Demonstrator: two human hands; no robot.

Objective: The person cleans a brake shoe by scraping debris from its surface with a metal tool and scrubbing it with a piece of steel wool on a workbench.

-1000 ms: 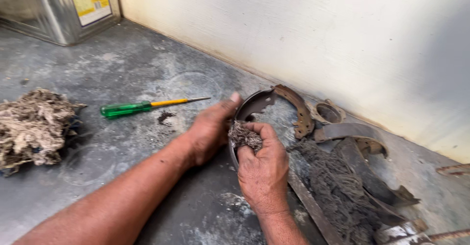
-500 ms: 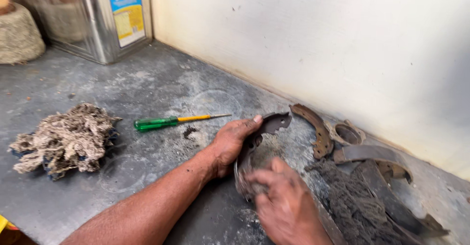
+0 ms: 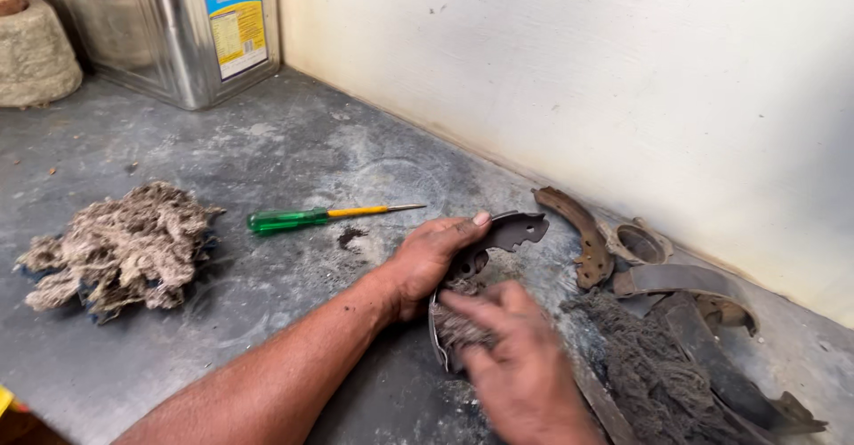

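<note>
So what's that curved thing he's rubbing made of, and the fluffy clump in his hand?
The curved brake shoe looks like metal: thin, stiff, dark and grimy, with a notched end. The clump under the right hand looks like tangled waste thread, grey with dirt. The left hand steadies the shoe.

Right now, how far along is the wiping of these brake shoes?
Done: nothing can be called finished; no shoe looks clearly clean. In hand: the left hand steadies a dark brake shoe on the bench while the right hand presses a wad of cotton waste against it. Left: a rusty shoe and several more shoes lie by the wall. The green screwdriver lies apart, untouched.
</note>
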